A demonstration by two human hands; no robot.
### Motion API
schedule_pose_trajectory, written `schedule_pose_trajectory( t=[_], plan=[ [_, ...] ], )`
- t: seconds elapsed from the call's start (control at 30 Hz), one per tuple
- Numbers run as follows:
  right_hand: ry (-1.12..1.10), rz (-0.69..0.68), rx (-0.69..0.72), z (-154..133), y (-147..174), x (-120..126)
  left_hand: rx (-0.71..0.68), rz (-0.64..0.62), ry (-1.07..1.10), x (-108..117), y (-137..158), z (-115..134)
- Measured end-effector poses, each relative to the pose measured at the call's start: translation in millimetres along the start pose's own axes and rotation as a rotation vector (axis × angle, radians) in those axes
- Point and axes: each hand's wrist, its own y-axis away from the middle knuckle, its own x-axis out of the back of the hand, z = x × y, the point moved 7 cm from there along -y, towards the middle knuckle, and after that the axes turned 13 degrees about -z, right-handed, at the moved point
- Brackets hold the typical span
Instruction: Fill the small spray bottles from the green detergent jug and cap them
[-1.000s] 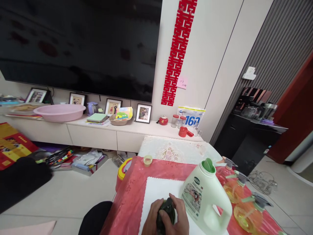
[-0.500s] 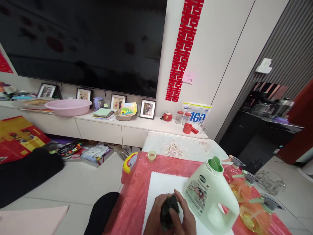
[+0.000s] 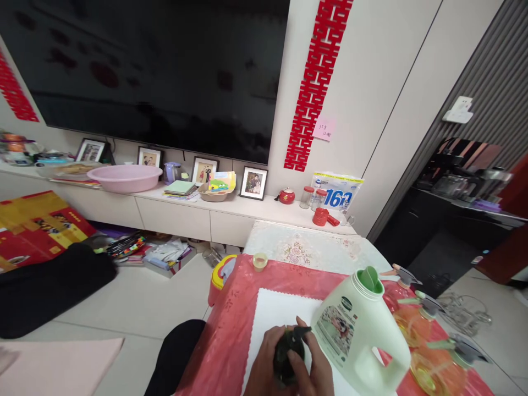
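Note:
Both hands are wrapped round a dark green pump bottle [image 3: 284, 358], low in the head view. My left hand [image 3: 264, 360] grips its left side. On the other side, my right hand [image 3: 315, 366] has its thumb pressed against the front of the bottle. The black pump nozzle points right. A white mat with a scalloped edge [image 3: 270, 308] lies beneath. Just right of my hands stands a large pale green jug [image 3: 363, 330], its mouth open with a green spout inside. The bottle's base is partly hidden by my fingers.
Several spray bottles [image 3: 443, 366] with yellow or clear liquid stand right of the jug. A small cup [image 3: 259, 262] sits near the far left corner of the red tablecloth [image 3: 223, 335]. Beyond it is a white cabinet [image 3: 177, 215] bearing a pink basin [image 3: 126, 180] and photo frames.
The pump bottle has turned in my hands, so its nozzle now shows pointing right. The camera view has shifted slightly, moving the whole scene a little to the right.

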Motion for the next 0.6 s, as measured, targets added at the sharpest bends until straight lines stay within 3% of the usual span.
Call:
schedule_pose_trajectory(
  t=[0.13,0.43,0.6],
  plan=[
    [-0.038,-0.017,0.021,-1,1,-1,-0.009,0.000,-0.008,0,4,-6],
    [-0.036,-0.048,0.009,-6,-5,0,-0.234,0.020,-0.089,-11,8,-6],
    [-0.058,-0.135,0.125,-24,-8,2,-0.334,0.047,-0.133,-7,13,5]
  ],
)
